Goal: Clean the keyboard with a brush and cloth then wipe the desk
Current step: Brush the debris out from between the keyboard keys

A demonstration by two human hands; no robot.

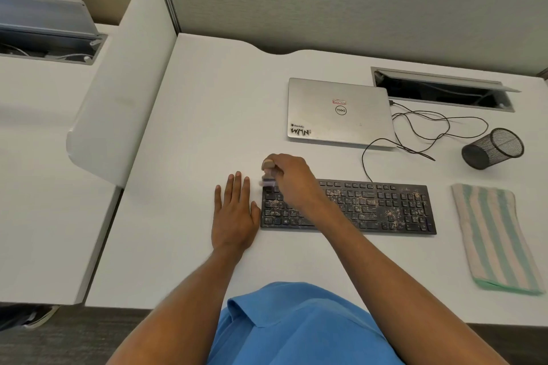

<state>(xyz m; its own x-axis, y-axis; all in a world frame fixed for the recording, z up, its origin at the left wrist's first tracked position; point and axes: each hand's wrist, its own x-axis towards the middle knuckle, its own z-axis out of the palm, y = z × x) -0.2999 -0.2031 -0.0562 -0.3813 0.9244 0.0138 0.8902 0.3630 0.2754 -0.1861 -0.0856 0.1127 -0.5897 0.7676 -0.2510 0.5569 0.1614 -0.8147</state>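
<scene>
A black keyboard (pixel 373 207) speckled with pale crumbs lies on the white desk (pixel 207 115). My right hand (pixel 292 178) grips a small brush (pixel 268 175) with a wooden handle; its blurred bristles sit at the keyboard's far left corner. My left hand (pixel 235 210) rests flat on the desk with straight fingers, its thumb against the keyboard's left edge. A folded green-and-beige striped cloth (pixel 495 237) lies on the desk to the right of the keyboard, apart from both hands.
A shut silver laptop (pixel 339 112) lies behind the keyboard, with black cables (pixel 430 130) looping to its right. A black mesh pen cup (pixel 493 148) lies on its side at the far right. An open cable hatch (pixel 441 89) sits at the back.
</scene>
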